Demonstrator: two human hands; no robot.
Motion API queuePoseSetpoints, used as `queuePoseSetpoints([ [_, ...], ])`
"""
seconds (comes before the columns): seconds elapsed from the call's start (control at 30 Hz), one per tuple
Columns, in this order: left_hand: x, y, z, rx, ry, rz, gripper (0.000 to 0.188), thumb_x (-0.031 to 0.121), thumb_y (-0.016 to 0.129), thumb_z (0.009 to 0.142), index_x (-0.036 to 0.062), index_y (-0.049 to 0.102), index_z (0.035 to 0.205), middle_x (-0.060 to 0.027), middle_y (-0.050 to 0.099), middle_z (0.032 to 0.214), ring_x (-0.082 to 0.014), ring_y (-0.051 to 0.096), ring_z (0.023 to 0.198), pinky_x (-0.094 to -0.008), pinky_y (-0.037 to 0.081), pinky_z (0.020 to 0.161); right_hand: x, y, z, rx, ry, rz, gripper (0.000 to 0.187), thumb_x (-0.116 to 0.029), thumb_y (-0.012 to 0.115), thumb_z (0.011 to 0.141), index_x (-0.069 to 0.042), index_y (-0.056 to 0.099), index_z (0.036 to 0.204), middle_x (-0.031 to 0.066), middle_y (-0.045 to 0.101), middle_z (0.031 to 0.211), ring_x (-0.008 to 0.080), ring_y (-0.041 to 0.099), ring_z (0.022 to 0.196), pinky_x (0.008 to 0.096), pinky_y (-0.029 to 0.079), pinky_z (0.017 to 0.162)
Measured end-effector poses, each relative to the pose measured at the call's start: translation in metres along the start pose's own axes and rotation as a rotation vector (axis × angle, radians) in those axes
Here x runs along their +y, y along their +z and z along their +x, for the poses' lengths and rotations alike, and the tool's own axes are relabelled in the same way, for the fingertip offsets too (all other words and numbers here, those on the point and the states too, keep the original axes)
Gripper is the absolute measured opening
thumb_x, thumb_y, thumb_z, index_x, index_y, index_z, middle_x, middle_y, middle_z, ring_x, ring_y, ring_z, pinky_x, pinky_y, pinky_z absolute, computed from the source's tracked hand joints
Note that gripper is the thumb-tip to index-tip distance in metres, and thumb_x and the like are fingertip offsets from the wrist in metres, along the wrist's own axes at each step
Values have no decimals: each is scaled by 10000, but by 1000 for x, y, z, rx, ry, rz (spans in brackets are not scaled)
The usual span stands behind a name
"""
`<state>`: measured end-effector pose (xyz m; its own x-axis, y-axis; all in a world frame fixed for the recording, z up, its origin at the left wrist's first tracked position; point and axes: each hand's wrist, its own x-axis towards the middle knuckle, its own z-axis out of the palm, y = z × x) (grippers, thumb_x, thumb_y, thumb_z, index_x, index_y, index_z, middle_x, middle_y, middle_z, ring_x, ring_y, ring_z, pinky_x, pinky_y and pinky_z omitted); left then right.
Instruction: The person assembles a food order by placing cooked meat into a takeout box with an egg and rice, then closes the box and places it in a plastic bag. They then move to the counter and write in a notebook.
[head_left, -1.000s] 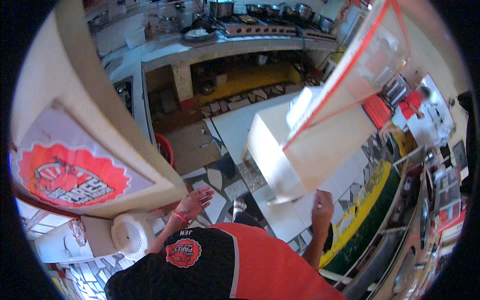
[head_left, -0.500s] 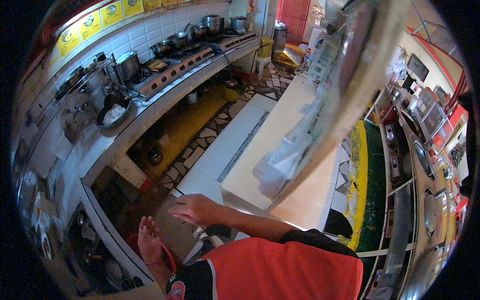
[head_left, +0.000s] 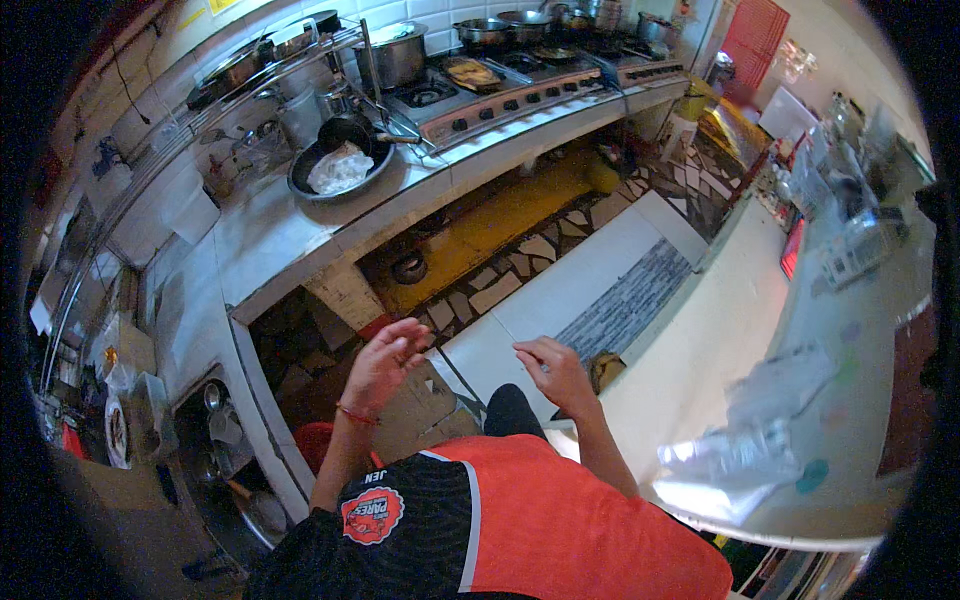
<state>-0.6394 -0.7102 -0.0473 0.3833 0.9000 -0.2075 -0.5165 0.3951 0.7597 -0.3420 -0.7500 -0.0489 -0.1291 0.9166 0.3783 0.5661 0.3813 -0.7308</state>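
Observation:
Both my hands hang in the air in front of my red and black shirt (head_left: pixel 560 510), over the floor. My left hand (head_left: pixel 385 362) is raised with its fingers loosely bent and apart, a red band round the wrist; nothing shows in it. To its right, near the white counter's edge, my right hand (head_left: pixel 556 372) has its fingers curled in together, with nothing visible in them. Neither hand touches anything. A black wok (head_left: pixel 305 185) holding a crumpled white plastic bag (head_left: pixel 340 170) rests on the tiled counter (head_left: pixel 265 255), beyond my left hand.
A long stove (head_left: pixel 520 95) with several pots runs along the far wall. At the lower left is a sink (head_left: pixel 190 410) with utensils. On my right stands a white counter (head_left: pixel 690 370) with clear plastic (head_left: pixel 740 450) on it. Below lies a broken-tile floor (head_left: pixel 500 290).
The view has swung right and down, bringing the wok and stove nearer the middle. My hands have moved farther apart, and the left has risen from beside my body.

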Motion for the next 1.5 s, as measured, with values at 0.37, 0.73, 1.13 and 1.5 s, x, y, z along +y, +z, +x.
queuePoseSetpoints([
  [0.37,-21,60,246,-99,-466,130,309,141,543,959,96,534,1265,-44,585,1262,-118,558,1102,-288,427,934,186,-85,138,139,337,-154,163,-144,603,886,-35,687,973,153,664,910,337,637,819,392,509,727],
  [0.73,-36,169,549,-171,-435,119,300,87,535,948,52,544,1245,-66,622,1193,-150,582,1055,-320,443,907,340,-231,278,156,439,-248,171,-163,602,883,-50,673,988,137,655,905,329,633,835,387,516,742],
  [1.13,-71,258,955,-93,-420,149,264,135,566,928,81,562,1186,-49,630,1132,-163,583,995,-339,446,860,757,-304,318,160,676,-227,259,-262,589,884,-47,681,994,153,671,952,336,644,866,420,512,795],
  [1.5,-231,663,1283,-1044,-481,775,360,210,593,925,62,547,1251,-58,587,1210,-156,521,1114,-322,388,983,974,-300,116,139,2020,393,290,-334,591,830,-102,689,974,107,685,916,271,651,853,415,516,686],
])
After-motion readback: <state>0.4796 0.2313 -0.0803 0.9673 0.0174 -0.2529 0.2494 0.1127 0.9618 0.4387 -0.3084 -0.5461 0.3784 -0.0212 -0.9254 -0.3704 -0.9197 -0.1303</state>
